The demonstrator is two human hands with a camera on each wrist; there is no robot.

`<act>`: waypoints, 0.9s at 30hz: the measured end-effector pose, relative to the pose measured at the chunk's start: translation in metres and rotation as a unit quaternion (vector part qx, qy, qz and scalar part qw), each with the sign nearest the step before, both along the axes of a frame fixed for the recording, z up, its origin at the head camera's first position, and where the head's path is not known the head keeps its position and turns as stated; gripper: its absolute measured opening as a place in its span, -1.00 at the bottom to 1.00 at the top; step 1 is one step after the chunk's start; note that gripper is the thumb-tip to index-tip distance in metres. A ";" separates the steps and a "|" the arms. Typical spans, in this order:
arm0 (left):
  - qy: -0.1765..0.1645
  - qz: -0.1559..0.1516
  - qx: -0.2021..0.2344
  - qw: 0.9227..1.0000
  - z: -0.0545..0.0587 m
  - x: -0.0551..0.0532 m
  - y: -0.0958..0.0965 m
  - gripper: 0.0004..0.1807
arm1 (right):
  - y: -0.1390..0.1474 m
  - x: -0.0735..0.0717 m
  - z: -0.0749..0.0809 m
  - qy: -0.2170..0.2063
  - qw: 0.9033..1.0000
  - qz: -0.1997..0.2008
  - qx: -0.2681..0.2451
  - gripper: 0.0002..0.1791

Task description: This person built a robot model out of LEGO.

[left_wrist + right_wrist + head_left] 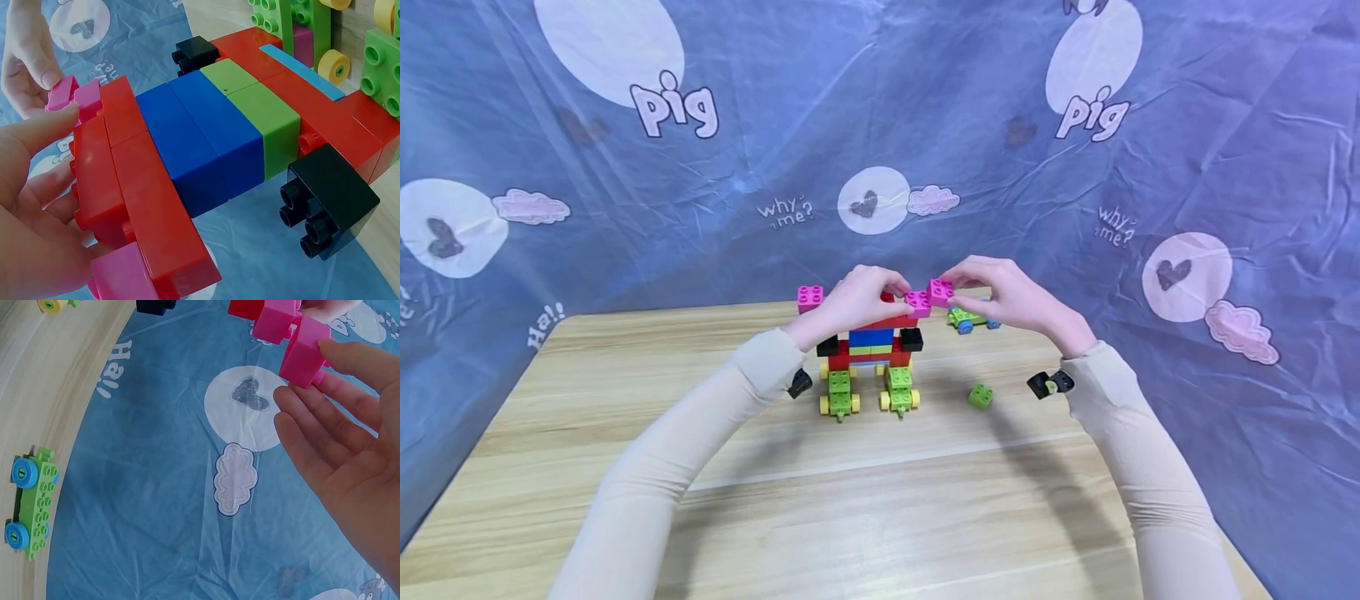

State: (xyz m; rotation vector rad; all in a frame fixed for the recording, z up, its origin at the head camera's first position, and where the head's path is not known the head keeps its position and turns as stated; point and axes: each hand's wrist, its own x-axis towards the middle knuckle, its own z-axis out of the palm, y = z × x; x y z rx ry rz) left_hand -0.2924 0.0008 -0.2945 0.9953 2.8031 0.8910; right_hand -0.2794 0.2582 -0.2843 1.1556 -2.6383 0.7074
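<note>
A figure of toy building bricks (871,338) stands on the table, with red, blue, lime and black bricks above green wheeled bases. My left hand (861,298) grips the top of this figure, its fingertips by the pink brick (917,302) at the right end. In the left wrist view, fingers reach behind the red top brick (100,181). My right hand (1003,292) pinches another pink brick (305,351) between thumb and fingers. That brick touches the figure's right-end pink brick and sits slightly higher. A further pink brick (809,297) is at the figure's left end.
A green wheeled base (973,320) with blue wheels stands behind, to the right. One loose green brick (981,396) lies on the wooden table (865,500) to the figure's right. A blue printed cloth (820,100) hangs behind and along both sides.
</note>
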 end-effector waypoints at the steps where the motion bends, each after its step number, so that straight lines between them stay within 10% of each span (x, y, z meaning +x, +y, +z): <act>1: 0.000 0.002 0.001 1.000 0.000 0.000 0.000 -0.60 | 0.000 0.000 0.000 0.002 1.000 0.003 -0.001 -0.69; 27: 0.004 0.003 0.005 1.000 -0.003 -0.002 0.000 -0.63 | -0.010 -0.004 -0.001 -0.007 1.000 0.018 0.009 -0.68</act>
